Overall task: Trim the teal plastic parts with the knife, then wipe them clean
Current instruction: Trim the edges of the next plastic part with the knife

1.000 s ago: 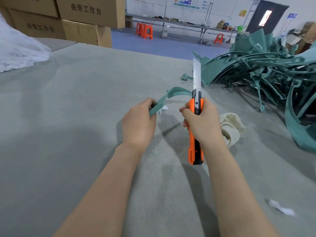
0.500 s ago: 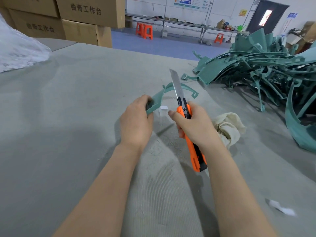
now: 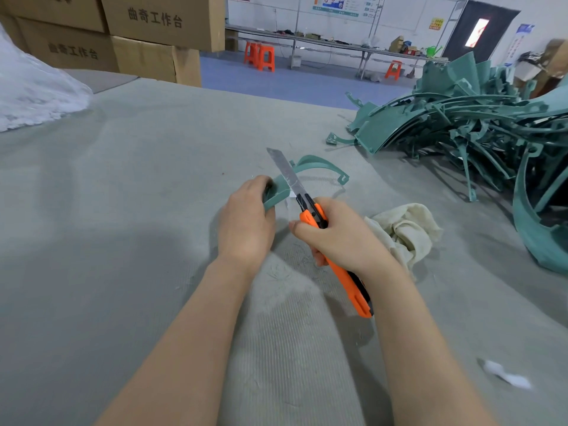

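Over grey table (image 3: 123, 195), left hand (image 3: 246, 222) grips teal part (image 3: 319, 166), right hand (image 3: 341, 238) grips knife (image 3: 309, 207), blade across it

The bench (image 3: 107, 241) is covered in grey ribbed felt, with fine shavings (image 3: 285, 272) scattered near its middle. A tangled pile of teal parts (image 3: 461, 127) lies at the far right with one small teal piece (image 3: 333, 139) just beside its left edge, and a crumpled cream rag (image 3: 405, 232) lies nearer, apart from the pile. A white scrap (image 3: 504, 375) lies at the near right, and a heap of white plastic (image 3: 30, 96) at the far left.
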Motion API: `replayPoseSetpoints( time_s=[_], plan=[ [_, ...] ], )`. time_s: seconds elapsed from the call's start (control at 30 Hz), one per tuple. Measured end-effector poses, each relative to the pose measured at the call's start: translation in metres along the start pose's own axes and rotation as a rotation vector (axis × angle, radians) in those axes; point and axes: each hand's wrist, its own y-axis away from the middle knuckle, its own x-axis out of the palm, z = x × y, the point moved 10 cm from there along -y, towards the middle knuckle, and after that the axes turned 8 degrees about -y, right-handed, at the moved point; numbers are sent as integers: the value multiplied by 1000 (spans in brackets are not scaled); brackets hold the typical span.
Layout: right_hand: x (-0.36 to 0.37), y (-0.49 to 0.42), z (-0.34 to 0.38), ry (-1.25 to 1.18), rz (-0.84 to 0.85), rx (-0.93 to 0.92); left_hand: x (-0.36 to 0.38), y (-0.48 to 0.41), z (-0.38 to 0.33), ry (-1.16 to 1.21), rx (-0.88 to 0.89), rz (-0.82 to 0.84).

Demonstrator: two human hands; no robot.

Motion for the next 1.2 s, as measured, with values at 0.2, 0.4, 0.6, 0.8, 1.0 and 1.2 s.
replayPoseSetpoints(
  time_s=[0.2, 0.4, 0.6, 0.8, 1.0, 1.2],
  plan=[
    [6, 0, 2, -2, 29, -8, -1, -1, 1, 20, -14, -10],
    [9, 1, 6, -29, 39, -23, -2, -1, 4, 30, -33, -5],
    [11, 1, 4, -56, 51, -5, -4, -1, 4, 45, -36, -9],
    [12, 2, 4, -71, 64, 15, -5, 0, 4, 55, -45, -9],
    [42, 10, 23, -79, 223, -47, 9, 5, 4, 386, -101, 114],
    [17, 8, 27, -155, 102, -45, 2, 1, 2, 182, -51, 75]
  ],
)
